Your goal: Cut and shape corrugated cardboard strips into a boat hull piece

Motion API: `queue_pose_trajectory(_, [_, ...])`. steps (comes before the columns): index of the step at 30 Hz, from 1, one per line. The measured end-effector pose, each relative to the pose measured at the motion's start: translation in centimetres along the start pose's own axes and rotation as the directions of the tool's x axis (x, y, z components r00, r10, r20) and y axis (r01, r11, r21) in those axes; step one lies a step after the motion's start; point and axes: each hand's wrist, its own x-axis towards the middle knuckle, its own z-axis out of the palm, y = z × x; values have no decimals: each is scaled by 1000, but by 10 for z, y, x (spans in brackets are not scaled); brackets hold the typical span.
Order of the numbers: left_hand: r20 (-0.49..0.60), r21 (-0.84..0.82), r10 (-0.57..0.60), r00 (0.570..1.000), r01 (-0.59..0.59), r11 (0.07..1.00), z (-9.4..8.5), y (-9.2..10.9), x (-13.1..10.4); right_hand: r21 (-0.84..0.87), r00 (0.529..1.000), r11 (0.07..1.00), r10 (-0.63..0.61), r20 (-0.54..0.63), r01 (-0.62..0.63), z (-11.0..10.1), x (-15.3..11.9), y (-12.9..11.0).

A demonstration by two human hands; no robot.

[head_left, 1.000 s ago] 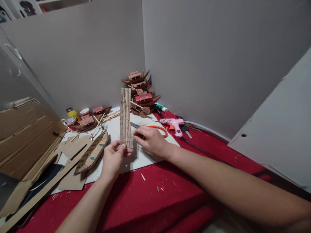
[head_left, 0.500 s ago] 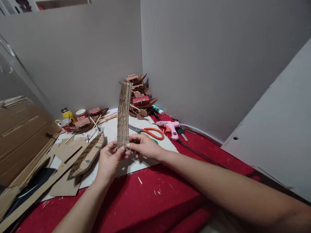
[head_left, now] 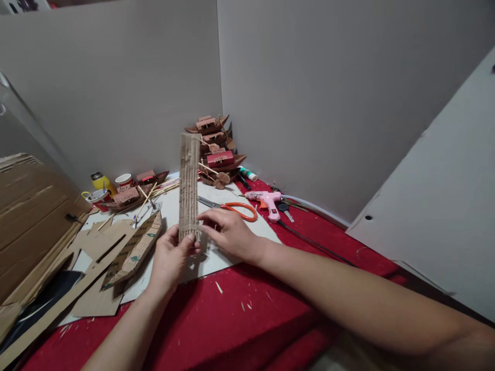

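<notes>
One corrugated strip (head_left: 188, 185) upright mid-view, left hand (head_left: 170, 257) pinching its 6 o'clock end. Right hand (head_left: 234, 236) at its 4, fingers curled, can't tell if pinching. One glue gun (head_left: 270, 202), 3 o'clock.

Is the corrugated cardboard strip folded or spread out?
Spread out: the cardboard strip extends lengthwise from the left hand, with no fold visible.

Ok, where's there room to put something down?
On the red cloth, between the two forearms, apart from a few shavings. There's also a narrow strip between the black cord and the white panel. It's crowded left, with cardboard pieces, and at the back, with model boats.
</notes>
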Motion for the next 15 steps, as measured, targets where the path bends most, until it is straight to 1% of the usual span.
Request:
queue_pose_trajectory(1, [10,5,-7,1000,7,1000,0,0,0,-61,998,997,-49,45,52,1,-1,1])
queue_pose_trajectory(2, [16,8,-13,1000,13,1000,0,-1,0,-120,993,989,-69,95,80,2,-3,1])
queue_pose_trajectory(4, [16,11,-22,1000,22,1000,1,-4,0,-245,981,966,-42,189,88,4,-4,1])
queue_pose_trajectory(6, [5,17,-29,1000,29,999,2,-8,0,-331,967,940,5,253,82,6,-4,-1])
queue_pose_trajectory(8, [-15,24,-32,999,33,999,3,-12,-1,-365,955,927,31,296,83,7,-4,-2])
queue_pose_trajectory(15, [-86,37,-49,995,53,998,7,-23,-2,-360,913,928,63,404,96,15,-4,1])
